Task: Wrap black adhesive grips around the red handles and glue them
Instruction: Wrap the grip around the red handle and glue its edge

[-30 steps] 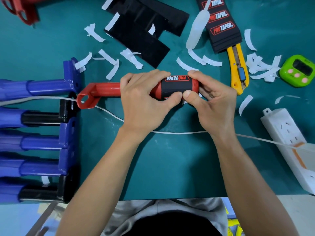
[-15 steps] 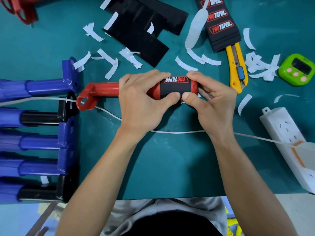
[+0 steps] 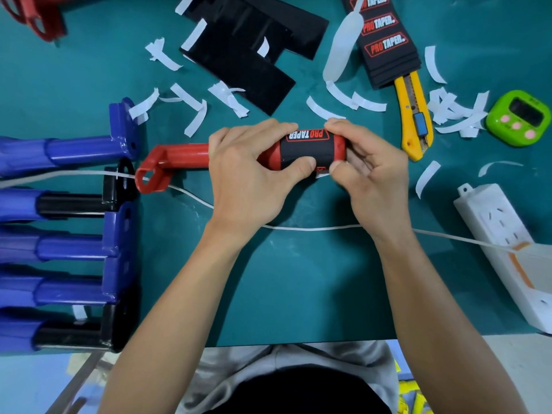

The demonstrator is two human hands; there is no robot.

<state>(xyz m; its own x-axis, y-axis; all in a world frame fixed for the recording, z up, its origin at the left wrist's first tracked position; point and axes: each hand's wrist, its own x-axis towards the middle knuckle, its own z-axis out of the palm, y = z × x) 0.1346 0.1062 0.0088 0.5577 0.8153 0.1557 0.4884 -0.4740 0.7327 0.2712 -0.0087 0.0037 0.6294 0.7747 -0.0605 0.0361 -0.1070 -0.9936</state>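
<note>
Red tubular metal handle (image 3: 179,158) lies crosswise at the middle of the teal table mat (image 3: 298,279). Its bracket end points left toward a row of blue and black handles (image 3: 80,149) along the left edge. A thin white cord (image 3: 313,228) runs across the mat on its near side, passing beneath both wrists. The left hand (image 3: 248,180) wraps the handle's middle, fingers curled over the far side and thumb pressed on the near face of the black adhesive grip (image 3: 307,146). That grip is wound around the handle's right part, its PRO TAPER print facing up. The right hand (image 3: 373,180) pinches the grip's right end, forefinger over the top and thumb on the near side, just beside the left thumb. Beyond the hands lie glossy black sheets (image 3: 239,55) and scattered white backing strips (image 3: 197,119). Farther right are a stack of printed black grips (image 3: 385,40), a yellow utility knife (image 3: 413,115), a green timer (image 3: 518,118) and, nearer, a white power strip (image 3: 501,234).
</note>
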